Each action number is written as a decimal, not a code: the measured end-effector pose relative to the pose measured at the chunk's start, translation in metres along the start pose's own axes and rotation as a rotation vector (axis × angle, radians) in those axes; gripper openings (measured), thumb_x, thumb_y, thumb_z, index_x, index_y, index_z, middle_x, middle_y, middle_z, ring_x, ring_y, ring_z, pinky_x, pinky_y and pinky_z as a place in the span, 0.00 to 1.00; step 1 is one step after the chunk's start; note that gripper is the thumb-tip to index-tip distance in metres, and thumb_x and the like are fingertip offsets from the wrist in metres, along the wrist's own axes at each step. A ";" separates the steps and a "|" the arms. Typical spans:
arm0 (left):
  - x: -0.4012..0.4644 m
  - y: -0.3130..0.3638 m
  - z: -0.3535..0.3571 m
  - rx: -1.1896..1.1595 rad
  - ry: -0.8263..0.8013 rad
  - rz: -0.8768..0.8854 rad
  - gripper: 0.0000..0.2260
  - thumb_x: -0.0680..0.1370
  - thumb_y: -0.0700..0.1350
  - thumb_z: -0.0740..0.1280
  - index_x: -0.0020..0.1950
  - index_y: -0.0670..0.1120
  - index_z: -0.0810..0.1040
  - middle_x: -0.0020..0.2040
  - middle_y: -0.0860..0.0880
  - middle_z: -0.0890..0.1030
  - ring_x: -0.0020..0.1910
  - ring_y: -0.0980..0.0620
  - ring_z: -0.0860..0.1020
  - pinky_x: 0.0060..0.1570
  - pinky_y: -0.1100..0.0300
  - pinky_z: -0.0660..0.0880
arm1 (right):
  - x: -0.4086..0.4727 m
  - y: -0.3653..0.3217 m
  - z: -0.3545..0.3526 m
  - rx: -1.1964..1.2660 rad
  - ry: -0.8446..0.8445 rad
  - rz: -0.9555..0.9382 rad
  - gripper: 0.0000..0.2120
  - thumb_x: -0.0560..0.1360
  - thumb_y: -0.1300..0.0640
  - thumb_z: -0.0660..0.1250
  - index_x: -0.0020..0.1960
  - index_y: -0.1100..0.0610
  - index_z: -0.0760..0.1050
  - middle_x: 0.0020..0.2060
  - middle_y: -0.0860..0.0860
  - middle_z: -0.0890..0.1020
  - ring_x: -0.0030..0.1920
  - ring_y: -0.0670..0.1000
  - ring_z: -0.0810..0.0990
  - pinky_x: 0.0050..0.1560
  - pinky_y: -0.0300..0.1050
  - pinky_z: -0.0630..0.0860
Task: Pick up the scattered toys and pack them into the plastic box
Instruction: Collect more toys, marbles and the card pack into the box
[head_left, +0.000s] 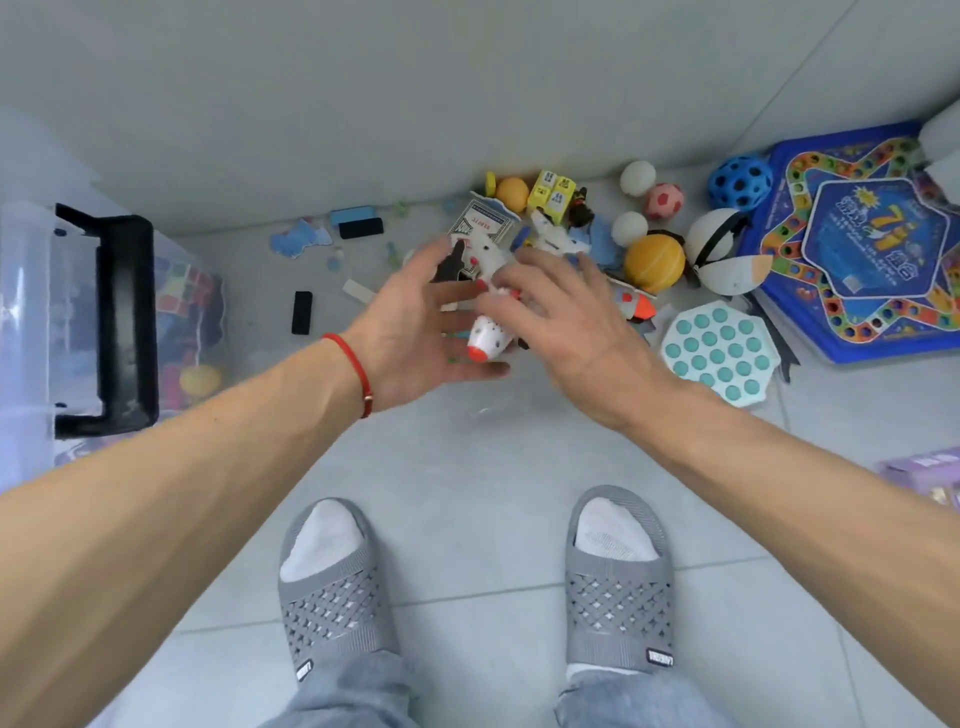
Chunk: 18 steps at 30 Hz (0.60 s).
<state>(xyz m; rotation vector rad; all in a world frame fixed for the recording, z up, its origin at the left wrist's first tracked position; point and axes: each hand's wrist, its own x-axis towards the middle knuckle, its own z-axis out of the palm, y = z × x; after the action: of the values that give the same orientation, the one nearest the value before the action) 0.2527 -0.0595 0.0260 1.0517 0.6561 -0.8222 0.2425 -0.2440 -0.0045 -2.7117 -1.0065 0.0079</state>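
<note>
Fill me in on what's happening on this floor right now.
A person stands over toys scattered on a tiled floor. Both hands meet around a white toy rocket with an orange nose: the left hand is under it with fingers spread, and the right hand is on top. The clear plastic box at the left already holds some toys. Balls, a blue board game and a teal pop toy are still out.

We are looking down at a floor (467, 467) of large pale grey tiles with thin grout lines crossing it. A plain pale wall (415, 78) is rising from the floor's far edge, and soft, even light is falling over both.
</note>
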 end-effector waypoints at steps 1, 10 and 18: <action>-0.001 -0.002 0.003 -0.094 -0.132 -0.049 0.31 0.78 0.66 0.57 0.69 0.44 0.75 0.59 0.42 0.81 0.57 0.41 0.80 0.60 0.40 0.76 | -0.004 -0.010 -0.001 0.067 0.019 -0.058 0.23 0.77 0.63 0.56 0.70 0.56 0.72 0.67 0.56 0.74 0.73 0.60 0.68 0.65 0.71 0.65; -0.006 -0.044 -0.014 -0.070 0.174 -0.035 0.13 0.81 0.53 0.64 0.58 0.45 0.77 0.48 0.40 0.85 0.39 0.44 0.82 0.31 0.58 0.79 | -0.004 0.079 0.000 -0.033 -0.047 0.409 0.28 0.74 0.43 0.62 0.70 0.55 0.69 0.69 0.62 0.70 0.69 0.65 0.68 0.68 0.69 0.66; -0.001 -0.043 -0.017 0.025 0.234 0.016 0.16 0.80 0.54 0.65 0.63 0.46 0.76 0.51 0.41 0.85 0.42 0.44 0.84 0.35 0.56 0.80 | -0.009 0.104 0.032 -0.319 -0.261 0.542 0.41 0.63 0.23 0.66 0.62 0.53 0.71 0.59 0.61 0.69 0.55 0.65 0.70 0.48 0.60 0.72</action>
<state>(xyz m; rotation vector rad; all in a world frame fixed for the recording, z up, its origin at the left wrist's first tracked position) 0.2150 -0.0548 0.0000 1.1847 0.8353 -0.7007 0.2999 -0.3182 -0.0609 -3.2567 -0.3115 0.3315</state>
